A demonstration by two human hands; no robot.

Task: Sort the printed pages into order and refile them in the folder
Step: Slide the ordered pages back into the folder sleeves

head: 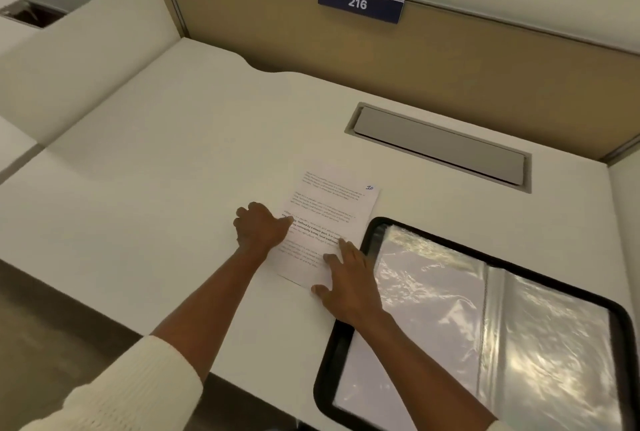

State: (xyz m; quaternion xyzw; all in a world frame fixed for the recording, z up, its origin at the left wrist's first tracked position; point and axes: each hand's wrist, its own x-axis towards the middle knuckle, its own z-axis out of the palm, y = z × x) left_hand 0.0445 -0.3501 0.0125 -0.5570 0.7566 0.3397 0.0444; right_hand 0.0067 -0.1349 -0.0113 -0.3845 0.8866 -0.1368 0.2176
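A stack of printed pages (332, 209) lies on the white desk, the top sheet marked "10" in blue pen at its upper right corner. My left hand (260, 229) sits at the stack's left edge with curled fingers, its thumb on the paper. My right hand (349, 278) rests on the lower right part of the sheet with fingers spread flat. A black-rimmed folder (349, 340) lies open to the right of the pages, showing shiny clear plastic sleeves (433, 306). The folder's upper left corner touches or overlaps the stack's right edge.
A grey cable-tray flap (440, 145) is set into the desk behind the folder. A tan partition (450, 60) with a blue "216" sign (360, 3) closes the back. A white curved divider (86, 60) stands at the left. The desk's front edge runs under my forearms.
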